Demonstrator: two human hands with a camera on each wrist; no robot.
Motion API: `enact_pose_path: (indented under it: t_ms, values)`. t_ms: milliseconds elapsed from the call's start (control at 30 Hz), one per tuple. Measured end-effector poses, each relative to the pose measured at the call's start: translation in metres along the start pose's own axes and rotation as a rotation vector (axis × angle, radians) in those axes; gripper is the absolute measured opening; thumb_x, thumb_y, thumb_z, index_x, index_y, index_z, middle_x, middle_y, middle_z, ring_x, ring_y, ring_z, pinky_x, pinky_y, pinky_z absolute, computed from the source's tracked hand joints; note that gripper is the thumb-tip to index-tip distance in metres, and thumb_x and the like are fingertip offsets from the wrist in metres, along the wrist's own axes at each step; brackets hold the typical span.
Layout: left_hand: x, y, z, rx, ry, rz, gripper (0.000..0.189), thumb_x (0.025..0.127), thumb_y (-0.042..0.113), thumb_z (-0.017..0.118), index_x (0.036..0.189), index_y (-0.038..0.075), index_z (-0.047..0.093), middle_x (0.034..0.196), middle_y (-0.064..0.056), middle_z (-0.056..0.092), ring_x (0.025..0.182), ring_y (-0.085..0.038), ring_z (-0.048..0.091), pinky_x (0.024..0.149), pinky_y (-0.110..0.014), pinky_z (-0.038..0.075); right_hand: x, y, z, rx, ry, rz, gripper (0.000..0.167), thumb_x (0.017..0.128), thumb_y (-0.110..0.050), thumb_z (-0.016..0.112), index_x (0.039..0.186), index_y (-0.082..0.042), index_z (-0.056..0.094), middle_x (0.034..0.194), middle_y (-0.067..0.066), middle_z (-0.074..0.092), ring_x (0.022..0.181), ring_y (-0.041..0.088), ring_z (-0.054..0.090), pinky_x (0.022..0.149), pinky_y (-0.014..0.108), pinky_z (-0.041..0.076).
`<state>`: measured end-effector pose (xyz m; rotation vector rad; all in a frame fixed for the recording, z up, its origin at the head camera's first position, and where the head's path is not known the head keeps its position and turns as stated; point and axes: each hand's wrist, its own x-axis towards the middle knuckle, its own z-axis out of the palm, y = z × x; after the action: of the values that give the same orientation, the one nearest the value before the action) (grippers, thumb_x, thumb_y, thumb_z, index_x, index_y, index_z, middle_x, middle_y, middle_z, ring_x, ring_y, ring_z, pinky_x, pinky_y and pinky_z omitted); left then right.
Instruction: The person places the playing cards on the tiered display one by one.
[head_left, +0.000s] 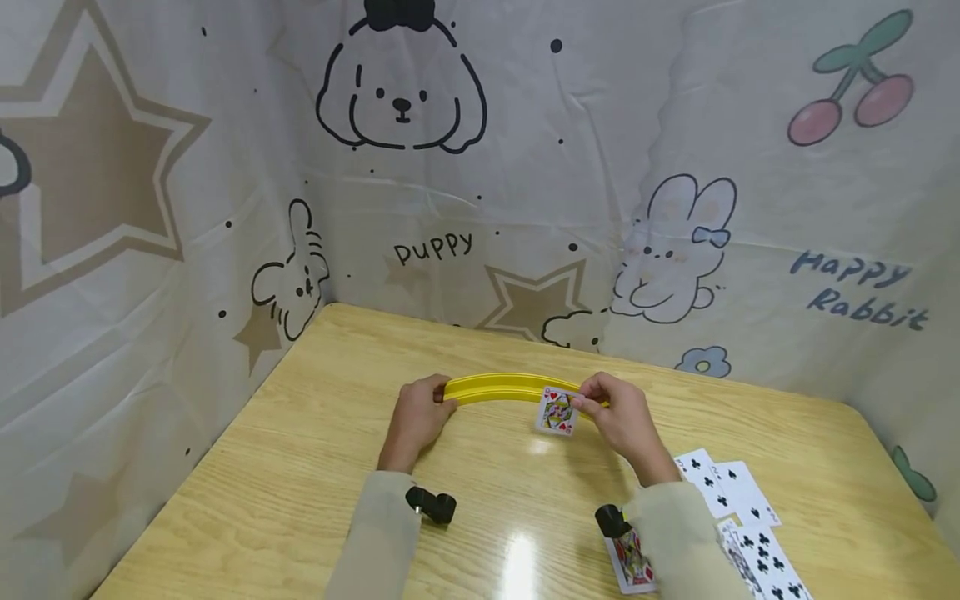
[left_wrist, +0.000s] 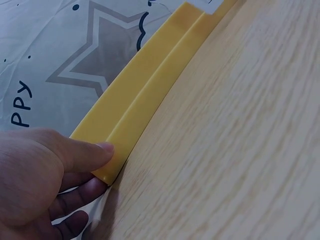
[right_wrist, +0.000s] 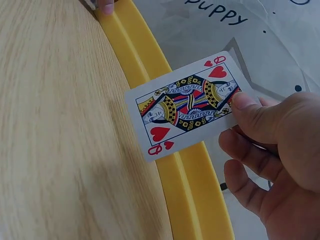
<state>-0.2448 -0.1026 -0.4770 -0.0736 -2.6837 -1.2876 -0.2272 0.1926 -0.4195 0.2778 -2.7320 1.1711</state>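
A curved yellow card holder [head_left: 495, 387] with a groove along its length stands on the wooden table. At its left end my left hand [head_left: 419, 417] grips it, the thumb [left_wrist: 95, 156] on the front face and fingers behind. My right hand [head_left: 619, 417] pinches a queen of hearts card [right_wrist: 187, 106] by one edge between thumb and fingers. In the right wrist view the card overlaps the holder, its face toward the camera. The holder's right end is partly hidden behind my right hand in the head view.
Right of my right forearm lie several face-up playing cards, among them a two of spades [head_left: 747, 493] and a club card [head_left: 772, 560]. Another face card [head_left: 634, 562] lies partly under the right sleeve. A printed cloth [head_left: 510, 208] hangs behind the wooden table [head_left: 300, 467].
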Motion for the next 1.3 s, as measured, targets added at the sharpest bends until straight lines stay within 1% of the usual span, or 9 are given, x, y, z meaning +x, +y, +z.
enact_pose_path:
  t_ms: [267, 500, 700, 933, 1133, 1300]
  values:
    - [0.0, 0.003, -0.003, -0.004, -0.008, 0.008, 0.03, 0.088, 0.006, 0.077, 0.118, 0.002, 0.071, 0.104, -0.011, 0.071, 0.093, -0.021, 0.067, 0.083, -0.037, 0.055, 0.009, -0.006, 0.006, 0.025, -0.024, -0.027, 0.01, 0.091, -0.008, 0.073, 0.087, -0.006, 0.065, 0.083, 0.003, 0.066, 0.082, 0.024, 0.058, 0.068, 0.036, 0.045]
    - [-0.001, 0.004, -0.004, -0.008, -0.017, 0.011, 0.03, 0.089, 0.006, 0.076, 0.118, 0.001, 0.071, 0.103, -0.01, 0.071, 0.092, -0.021, 0.066, 0.083, -0.038, 0.055, 0.019, -0.013, 0.01, 0.009, -0.056, -0.064, 0.009, 0.091, -0.009, 0.074, 0.086, -0.008, 0.066, 0.083, 0.001, 0.068, 0.083, 0.024, 0.061, 0.066, 0.036, 0.047]
    - [0.001, 0.003, -0.002, 0.005, -0.02, -0.012, 0.032, 0.089, 0.009, 0.077, 0.12, 0.003, 0.07, 0.104, -0.01, 0.071, 0.094, -0.021, 0.066, 0.084, -0.038, 0.055, 0.029, -0.02, 0.013, 0.0, -0.069, -0.097, 0.01, 0.09, -0.01, 0.075, 0.085, -0.01, 0.066, 0.086, 0.001, 0.067, 0.083, 0.022, 0.063, 0.065, 0.035, 0.047]
    - [0.0, 0.002, -0.002, 0.011, -0.023, -0.026, 0.032, 0.089, 0.009, 0.077, 0.12, 0.004, 0.07, 0.104, -0.008, 0.071, 0.093, -0.02, 0.066, 0.083, -0.038, 0.055, 0.04, -0.03, 0.021, 0.03, -0.093, -0.125, 0.009, 0.091, -0.009, 0.074, 0.086, -0.009, 0.066, 0.087, 0.002, 0.068, 0.084, 0.022, 0.063, 0.064, 0.034, 0.048]
    - [-0.001, 0.003, -0.002, -0.001, -0.027, -0.034, 0.033, 0.089, 0.007, 0.077, 0.121, 0.003, 0.07, 0.105, -0.01, 0.071, 0.094, -0.022, 0.066, 0.084, -0.038, 0.055, 0.047, -0.04, 0.027, 0.055, -0.121, -0.142, 0.009, 0.092, -0.01, 0.073, 0.087, -0.008, 0.066, 0.089, 0.004, 0.068, 0.083, 0.023, 0.063, 0.064, 0.034, 0.05]
    - [0.0, 0.003, -0.001, 0.01, -0.034, -0.042, 0.034, 0.089, 0.009, 0.077, 0.122, 0.003, 0.07, 0.106, -0.01, 0.07, 0.095, -0.021, 0.066, 0.084, -0.037, 0.055, 0.052, -0.05, 0.03, 0.048, -0.126, -0.142, 0.008, 0.092, -0.011, 0.073, 0.088, -0.009, 0.066, 0.091, 0.004, 0.068, 0.086, 0.024, 0.064, 0.068, 0.036, 0.052]
